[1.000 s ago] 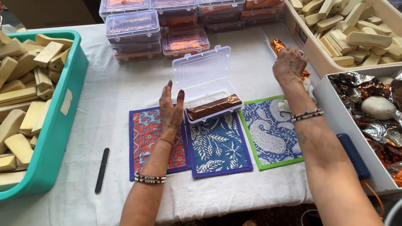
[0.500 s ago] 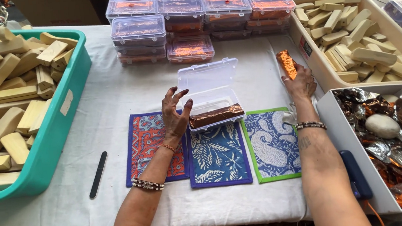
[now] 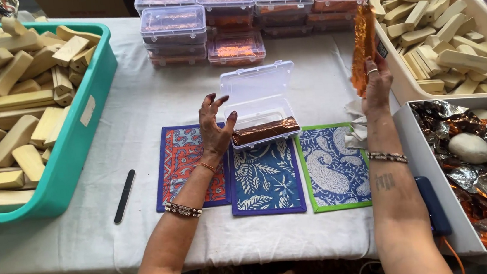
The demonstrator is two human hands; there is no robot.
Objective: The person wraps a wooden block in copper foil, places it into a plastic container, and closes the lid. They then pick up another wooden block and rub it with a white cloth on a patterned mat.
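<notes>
- Right hand (image 3: 375, 87): raised above the tabletop (image 3: 135, 111), fingers closed round the lower end of a foil-wrapped bar (image 3: 361, 41), copper-orange, held nearly upright so its length stands clear of the beige bin beside it.
- Left hand (image 3: 214, 128): fingers spread and curled, grasping nothing; poised at the left edge of the open clear plastic box (image 3: 259, 109), seemingly placed to steady it. Contact with the box cannot be told.
- Open clear plastic box: lid tipped back, base resting at the top of the blue leaf-print mat (image 3: 265, 176); one brown foil-wrapped bar (image 3: 265, 130) lies lengthwise along its front edge, leaving room behind.
- Flanking mats: red-and-blue mat (image 3: 182, 172) to the left, green-edged paisley mat (image 3: 334, 164) to the right.
- Stacked closed boxes (image 3: 227, 21): at the far edge, each showing orange foil inside.
- Teal bin (image 3: 71, 152): left, heaped with bare wooden blocks.
- Beige bin (image 3: 403, 82): right, more wooden blocks.
- White tray (image 3: 428, 168): near right, loose foil sheets, within the right arm's reach.
- Black nail file (image 3: 124, 195): lying apart, lower left.
</notes>
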